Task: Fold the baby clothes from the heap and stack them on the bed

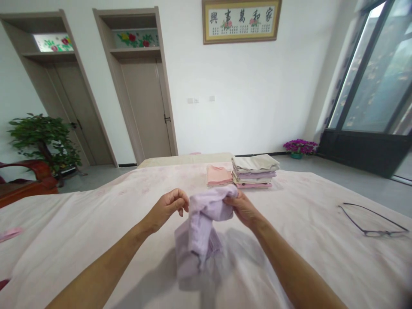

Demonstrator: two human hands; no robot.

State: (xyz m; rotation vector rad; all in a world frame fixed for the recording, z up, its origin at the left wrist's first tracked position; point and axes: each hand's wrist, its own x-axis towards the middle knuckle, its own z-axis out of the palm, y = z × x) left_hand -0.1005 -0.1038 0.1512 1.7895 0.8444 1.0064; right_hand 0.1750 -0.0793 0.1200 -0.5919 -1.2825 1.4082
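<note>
Bare forearms (112,257) up close, limp wrinkled lavender cloth (199,231) between. Pinched at upper right by right hand (246,208); just beside left hand (169,208), loosely curled, can't tell if gripping. Past that, neatly squared stack of folded fabric (255,169). Higher up, gold-framed panel (242,22) reading 家和萬事興 right to left, smaller lines too tiny to make out.

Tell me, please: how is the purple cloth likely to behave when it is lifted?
The purple cloth would probably be floppy, as it droops in folds below the right hand. It is likely light, because the fabric looks thin.
</note>
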